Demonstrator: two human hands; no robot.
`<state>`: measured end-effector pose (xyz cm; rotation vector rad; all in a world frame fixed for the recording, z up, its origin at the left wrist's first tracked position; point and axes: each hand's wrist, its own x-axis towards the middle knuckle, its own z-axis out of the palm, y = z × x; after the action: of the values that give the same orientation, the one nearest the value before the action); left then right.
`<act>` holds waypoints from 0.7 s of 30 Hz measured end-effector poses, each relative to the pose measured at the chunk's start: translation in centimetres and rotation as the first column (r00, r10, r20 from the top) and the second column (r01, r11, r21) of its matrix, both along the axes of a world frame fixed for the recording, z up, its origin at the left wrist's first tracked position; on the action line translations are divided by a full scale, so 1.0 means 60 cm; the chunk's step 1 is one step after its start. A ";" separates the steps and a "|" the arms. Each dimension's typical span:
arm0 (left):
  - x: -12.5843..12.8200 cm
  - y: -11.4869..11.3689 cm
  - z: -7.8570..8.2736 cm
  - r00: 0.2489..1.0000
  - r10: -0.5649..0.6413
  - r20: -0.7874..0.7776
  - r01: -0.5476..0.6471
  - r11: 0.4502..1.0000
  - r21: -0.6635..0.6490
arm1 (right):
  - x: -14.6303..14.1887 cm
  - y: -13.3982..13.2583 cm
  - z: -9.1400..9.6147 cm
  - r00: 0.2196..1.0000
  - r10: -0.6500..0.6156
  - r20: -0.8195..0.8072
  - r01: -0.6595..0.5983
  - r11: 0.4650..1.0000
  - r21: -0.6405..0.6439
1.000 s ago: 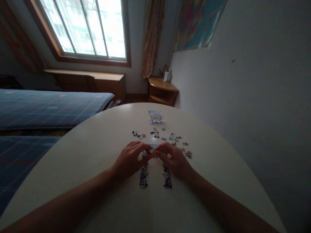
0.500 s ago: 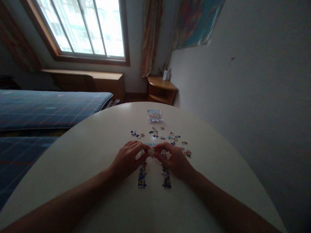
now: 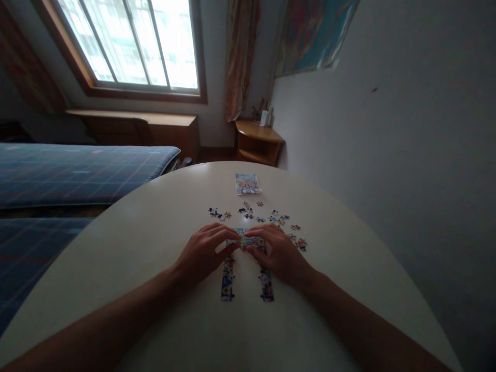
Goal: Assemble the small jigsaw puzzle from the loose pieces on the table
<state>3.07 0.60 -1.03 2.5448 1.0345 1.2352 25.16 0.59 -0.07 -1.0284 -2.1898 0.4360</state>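
Observation:
Both my hands rest on a round white table (image 3: 155, 243) over a partly joined jigsaw (image 3: 227, 279). My left hand (image 3: 205, 253) and my right hand (image 3: 277, 253) meet fingertip to fingertip, each pinching a small puzzle piece (image 3: 242, 241) at the top strip of the jigsaw. Two joined side strips run toward me, one under each hand. Several loose pieces (image 3: 271, 219) lie scattered just beyond my fingers.
A small picture card (image 3: 247, 184) lies at the table's far side. A white wall stands close on the right. Blue checked beds (image 3: 77, 170) are on the left, with a wooden corner shelf (image 3: 258, 142) and a window behind.
My hands have lowered the pinched piece a little, down to the top strip of the jigsaw. The view has shifted slightly.

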 end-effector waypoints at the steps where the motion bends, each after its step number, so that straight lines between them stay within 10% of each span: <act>1: 0.000 0.000 0.000 1.000 0.000 0.004 0.000 1.000 0.000 | 0.001 0.001 -0.001 1.000 0.007 0.016 -0.008 1.000 0.018; 21: -0.002 0.003 -0.001 0.999 0.037 -0.026 -0.038 0.998 -0.058 | 0.009 0.005 -0.005 0.984 0.113 0.134 -0.115 0.993 0.006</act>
<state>2.92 0.78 -1.09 2.5139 1.1117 1.1675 25.68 0.91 -0.37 -0.9521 -2.3768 0.4139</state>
